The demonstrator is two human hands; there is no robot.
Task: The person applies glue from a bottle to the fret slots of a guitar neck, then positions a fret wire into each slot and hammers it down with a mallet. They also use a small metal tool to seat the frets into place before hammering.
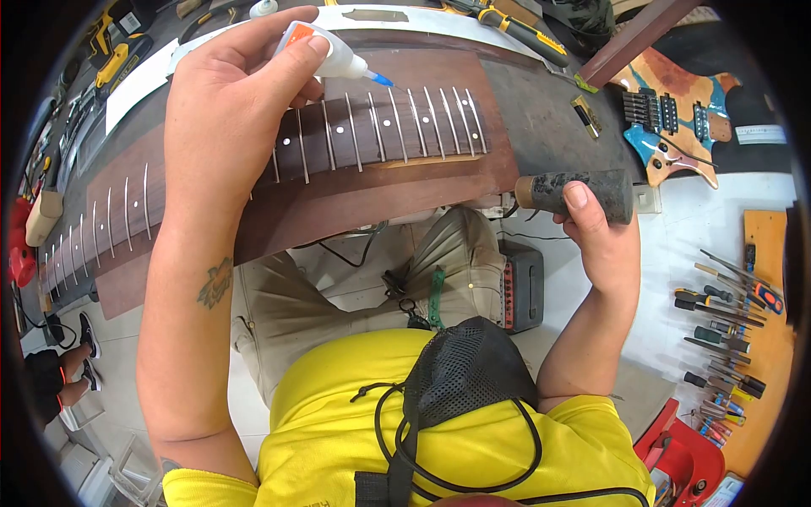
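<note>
My left hand (241,89) is closed around a small white squeeze bottle (338,57) with an orange label and a blue nozzle. The bottle tilts to the right, its thin tip just above the far edge of a guitar neck (342,144). This neck has a dark fretboard with metal frets and white dots; my left forearm hides part of it. At the right, my right hand (591,232) grips a dark, worn cylinder (583,193) with a tan end, resembling a mallet head. No handle shows. The cylinder is apart from the neck.
Under the neck lies a brown sheet (372,207) over the dark bench (549,144). A guitar body (676,114) rests at the back right. Files and screwdrivers line a wooden rack (764,338). Yellow-black pliers (524,35) lie behind. Another person's feet (89,351) show at left.
</note>
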